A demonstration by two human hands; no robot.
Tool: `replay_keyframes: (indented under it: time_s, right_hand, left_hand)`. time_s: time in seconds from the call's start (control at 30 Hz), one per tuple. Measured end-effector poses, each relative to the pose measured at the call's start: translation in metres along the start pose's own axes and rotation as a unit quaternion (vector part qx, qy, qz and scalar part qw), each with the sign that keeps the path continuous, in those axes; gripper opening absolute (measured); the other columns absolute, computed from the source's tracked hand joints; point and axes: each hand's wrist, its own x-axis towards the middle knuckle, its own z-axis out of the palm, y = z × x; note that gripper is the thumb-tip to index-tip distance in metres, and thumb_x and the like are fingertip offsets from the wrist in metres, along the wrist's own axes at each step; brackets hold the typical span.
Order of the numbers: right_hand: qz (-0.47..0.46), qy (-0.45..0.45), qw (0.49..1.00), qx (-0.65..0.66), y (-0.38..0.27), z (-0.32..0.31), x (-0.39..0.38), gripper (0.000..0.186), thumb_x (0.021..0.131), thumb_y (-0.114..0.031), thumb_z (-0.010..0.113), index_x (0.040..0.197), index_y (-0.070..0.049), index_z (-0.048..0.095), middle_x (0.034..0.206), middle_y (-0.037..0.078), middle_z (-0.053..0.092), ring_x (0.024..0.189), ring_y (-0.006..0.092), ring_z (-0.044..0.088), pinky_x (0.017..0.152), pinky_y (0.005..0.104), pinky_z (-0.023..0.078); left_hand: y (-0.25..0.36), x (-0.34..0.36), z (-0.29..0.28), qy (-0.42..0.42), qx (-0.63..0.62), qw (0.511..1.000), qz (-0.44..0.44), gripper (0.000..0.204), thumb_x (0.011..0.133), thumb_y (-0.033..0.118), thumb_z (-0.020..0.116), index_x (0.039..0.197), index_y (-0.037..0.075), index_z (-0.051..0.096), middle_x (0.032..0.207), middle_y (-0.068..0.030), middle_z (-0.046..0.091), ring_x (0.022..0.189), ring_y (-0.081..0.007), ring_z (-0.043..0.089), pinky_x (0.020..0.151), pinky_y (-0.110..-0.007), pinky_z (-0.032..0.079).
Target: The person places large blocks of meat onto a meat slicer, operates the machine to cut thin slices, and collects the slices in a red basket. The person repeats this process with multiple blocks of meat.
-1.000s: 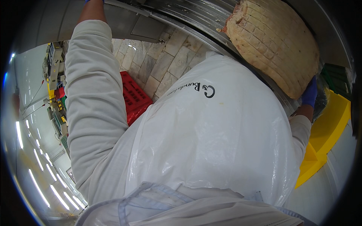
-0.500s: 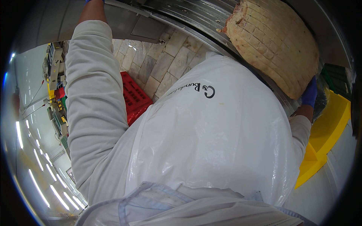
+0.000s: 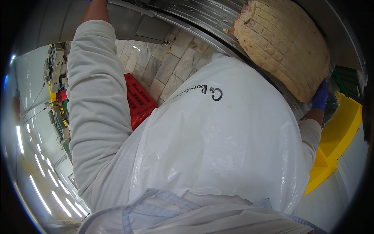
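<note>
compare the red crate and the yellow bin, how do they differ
The red crate has perforated, grid-like walls; the yellow bin has smooth solid walls. The crate sits left on the tiled floor, mostly hidden behind the white apron; the bin sits right, below the gloved right hand. Both look like plastic.

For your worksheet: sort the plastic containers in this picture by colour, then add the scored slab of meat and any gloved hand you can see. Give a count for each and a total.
Red plastic crate: 1
Yellow plastic bin: 1
Green crate: 1
Scored meat slab: 1
Blue-gloved right hand, against the slab's lower edge: 1
Total: 5
</note>
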Motion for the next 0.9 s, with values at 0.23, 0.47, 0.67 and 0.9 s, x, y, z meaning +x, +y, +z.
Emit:
replay_keyframes:
  time_s: [0.23, 0.47, 0.67, 0.9]
  right_hand:
    - [-0.008, 0.005, 1.000, -0.027, 0.002, -0.003, 0.003, 0.054, 0.112, -0.035, 0.042, 0.153, -0.002, 0.045, 0.151, 0.010, 0.054, 0.136, 0.0242, 0.052, 0.113, 0.0343, 0.040]
    - [-0.009, -0.001, 0.999, -0.036, 0.002, -0.005, 0.006, 0.053, 0.112, -0.035, 0.042, 0.154, -0.002, 0.043, 0.153, 0.011, 0.052, 0.138, 0.0248, 0.050, 0.115, 0.0341, 0.038]
    - [-0.033, -0.008, 0.997, -0.073, 0.003, -0.009, 0.003, 0.051, 0.112, -0.029, 0.041, 0.155, -0.002, 0.041, 0.153, 0.011, 0.052, 0.137, 0.0232, 0.050, 0.114, 0.0334, 0.039]
    - [-0.022, -0.011, 0.999, -0.033, 0.003, -0.010, 0.005, 0.051, 0.112, -0.030, 0.039, 0.154, -0.002, 0.042, 0.152, 0.011, 0.052, 0.137, 0.0238, 0.050, 0.114, 0.0338, 0.038]
  left_hand:
    - [-0.001, -0.001, 0.000, 0.000, 0.006, 1.000, 0.006, 0.045, 0.099, 0.050, 0.057, 0.110, 0.009, 0.072, 0.107, -0.0220, 0.072, 0.100, -0.0436, 0.069, 0.086, -0.048, 0.053]
    - [-0.011, 0.004, 0.005, 0.004, 0.040, 0.999, 0.018, 0.046, 0.099, 0.051, 0.057, 0.109, 0.009, 0.072, 0.107, -0.0220, 0.072, 0.100, -0.0438, 0.068, 0.085, -0.048, 0.053]
    - [0.003, 0.000, 0.000, -0.001, 0.014, 1.000, 0.001, 0.047, 0.099, 0.051, 0.057, 0.108, 0.008, 0.071, 0.107, -0.0220, 0.072, 0.101, -0.0440, 0.068, 0.085, -0.048, 0.053]
    - [0.001, 0.000, 0.000, 0.001, -0.001, 1.000, 0.006, 0.046, 0.099, 0.051, 0.057, 0.109, 0.008, 0.072, 0.108, -0.0222, 0.072, 0.101, -0.0432, 0.068, 0.088, -0.047, 0.052]
